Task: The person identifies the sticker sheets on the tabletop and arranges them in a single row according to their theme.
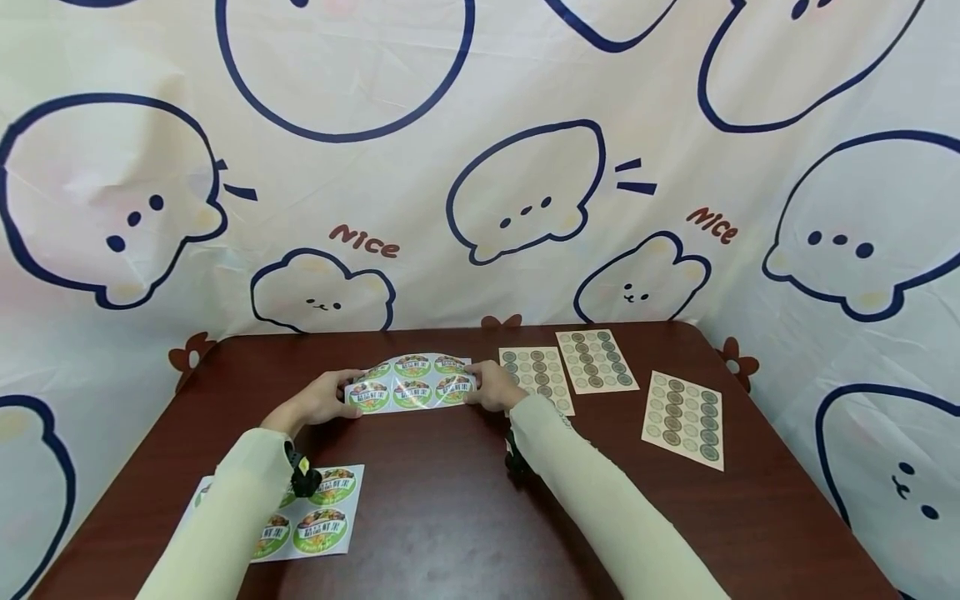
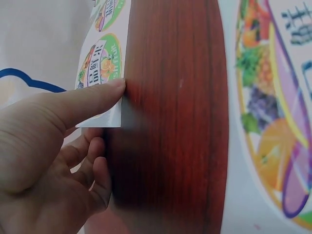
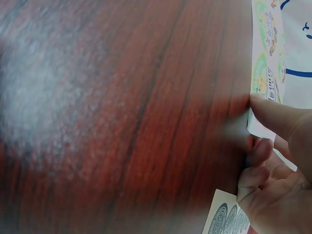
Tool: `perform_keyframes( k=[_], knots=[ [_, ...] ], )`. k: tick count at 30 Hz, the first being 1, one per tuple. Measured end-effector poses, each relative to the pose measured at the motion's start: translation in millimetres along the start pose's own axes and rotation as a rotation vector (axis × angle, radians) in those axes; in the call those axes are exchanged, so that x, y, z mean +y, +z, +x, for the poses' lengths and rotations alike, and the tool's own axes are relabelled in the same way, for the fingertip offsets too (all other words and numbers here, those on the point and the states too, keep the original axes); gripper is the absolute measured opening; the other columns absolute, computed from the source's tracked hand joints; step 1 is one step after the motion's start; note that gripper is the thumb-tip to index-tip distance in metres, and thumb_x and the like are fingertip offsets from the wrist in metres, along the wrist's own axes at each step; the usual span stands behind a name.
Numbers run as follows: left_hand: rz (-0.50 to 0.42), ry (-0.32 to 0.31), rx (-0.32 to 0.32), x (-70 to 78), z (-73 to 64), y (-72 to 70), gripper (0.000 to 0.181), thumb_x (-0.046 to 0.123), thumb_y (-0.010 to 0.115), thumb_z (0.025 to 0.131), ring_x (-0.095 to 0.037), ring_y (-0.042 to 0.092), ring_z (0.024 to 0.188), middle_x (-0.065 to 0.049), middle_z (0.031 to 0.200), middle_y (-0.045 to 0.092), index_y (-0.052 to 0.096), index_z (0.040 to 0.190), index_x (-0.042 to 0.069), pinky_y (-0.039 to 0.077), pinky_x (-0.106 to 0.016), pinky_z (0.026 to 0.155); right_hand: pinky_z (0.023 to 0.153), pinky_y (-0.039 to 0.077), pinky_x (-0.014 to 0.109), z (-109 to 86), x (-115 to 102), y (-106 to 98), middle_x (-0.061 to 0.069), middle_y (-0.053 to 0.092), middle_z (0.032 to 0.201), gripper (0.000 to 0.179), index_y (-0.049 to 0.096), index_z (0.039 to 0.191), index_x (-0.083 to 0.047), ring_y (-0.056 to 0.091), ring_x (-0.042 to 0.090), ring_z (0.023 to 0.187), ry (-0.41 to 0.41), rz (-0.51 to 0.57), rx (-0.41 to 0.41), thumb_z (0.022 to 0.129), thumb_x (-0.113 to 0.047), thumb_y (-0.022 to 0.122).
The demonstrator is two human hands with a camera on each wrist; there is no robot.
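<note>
Between both hands a white sticker sheet [image 1: 412, 380] with green oval fruit labels bows slightly upward at the far middle of the table. My left hand [image 1: 324, 398] pinches its left end, the thumb [image 2: 97, 100] on the printed face and the fingers behind. At the opposite end my right hand [image 1: 495, 386] pinches the sheet in the same way; the right wrist view shows the thumb [image 3: 273, 114] on the label side. A second fruit sticker sheet [image 1: 321, 532] lies flat at the near left, partly hidden under the left forearm.
Beige sheets of round brown and grey stickers lie at the right: one sheet [image 1: 536, 367] beside the right hand, another sheet [image 1: 597, 361] behind it, a third sheet [image 1: 683, 419] farther right. The dark wooden table [image 1: 450, 517] meets a printed cloth backdrop [image 1: 420, 208].
</note>
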State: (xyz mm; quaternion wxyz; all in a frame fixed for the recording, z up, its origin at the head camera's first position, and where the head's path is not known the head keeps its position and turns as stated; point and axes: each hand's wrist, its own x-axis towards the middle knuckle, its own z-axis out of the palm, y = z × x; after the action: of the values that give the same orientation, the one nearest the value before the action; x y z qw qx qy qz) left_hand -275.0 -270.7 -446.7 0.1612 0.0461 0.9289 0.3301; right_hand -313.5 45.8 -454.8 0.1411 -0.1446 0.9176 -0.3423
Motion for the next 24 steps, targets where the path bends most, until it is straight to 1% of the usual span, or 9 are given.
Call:
perform_keyframes(
  k=[4,8,12,15,20,24],
  knots=[
    [0.004,0.007,0.012,0.0,0.9,0.6,0.075,0.013,0.075,0.091,-0.034,0.053,0.107,-0.029,0.132,0.054,0.037,0.153,-0.002,0.048,-0.044,0.094,0.059,0.035,0.025,0.6,0.0,-2.7,0.004,0.051,0.079,0.063,0.052,0.147,-0.004,0.042,0.015,0.065,0.002,0.031,-0.005,0.089,-0.008,0.077],
    [-0.006,0.01,0.03,-2.8,1.5,1.3,0.073,0.012,0.076,0.09,-0.034,0.053,0.108,-0.029,0.133,0.054,0.039,0.152,-0.001,0.048,-0.044,0.095,0.06,0.035,0.024,0.9,1.3,-3.2,0.004,0.051,0.081,0.066,0.051,0.148,-0.003,0.042,0.014,0.067,-0.003,0.084,-0.012,0.087,-0.006,0.077],
    [-0.024,0.022,0.044,-4.9,0.5,0.9,0.072,0.012,0.075,0.091,-0.032,0.054,0.107,-0.026,0.132,0.057,0.04,0.152,-0.001,0.047,-0.04,0.092,0.059,0.036,0.024,1.7,3.3,-2.5,0.004,0.051,0.082,0.067,0.048,0.15,-0.002,0.042,0.014,0.066,-0.024,0.124,-0.014,0.088,-0.005,0.076],
    [-0.024,0.048,0.05,-5.5,-0.4,-0.5,0.071,0.011,0.074,0.091,-0.029,0.055,0.103,-0.025,0.127,0.059,0.04,0.152,-0.003,0.046,-0.036,0.087,0.06,0.038,0.023,2.3,3.5,-2.6,0.004,0.053,0.081,0.068,0.046,0.15,-0.002,0.045,0.014,0.067,-0.042,0.139,-0.002,0.089,-0.004,0.076],
    [-0.029,0.081,0.041,-4.5,-2.4,-2.3,0.072,0.011,0.074,0.091,-0.028,0.055,0.099,-0.026,0.125,0.06,0.039,0.151,-0.007,0.047,-0.032,0.081,0.064,0.041,0.021,0.3,1.5,-3.7,0.006,0.058,0.087,0.066,0.049,0.149,-0.002,0.05,0.014,0.073,-0.033,0.165,0.017,0.088,-0.003,0.075],
    [-0.04,0.081,0.033,-3.3,-4.9,-0.8,0.072,0.012,0.073,0.091,-0.028,0.055,0.1,-0.027,0.128,0.059,0.038,0.151,-0.008,0.047,-0.032,0.082,0.065,0.041,0.022,-2.6,-0.4,-3.5,0.008,0.06,0.091,0.063,0.051,0.147,-0.003,0.051,0.015,0.074,-0.02,0.17,0.017,0.089,-0.004,0.075]
  ],
)
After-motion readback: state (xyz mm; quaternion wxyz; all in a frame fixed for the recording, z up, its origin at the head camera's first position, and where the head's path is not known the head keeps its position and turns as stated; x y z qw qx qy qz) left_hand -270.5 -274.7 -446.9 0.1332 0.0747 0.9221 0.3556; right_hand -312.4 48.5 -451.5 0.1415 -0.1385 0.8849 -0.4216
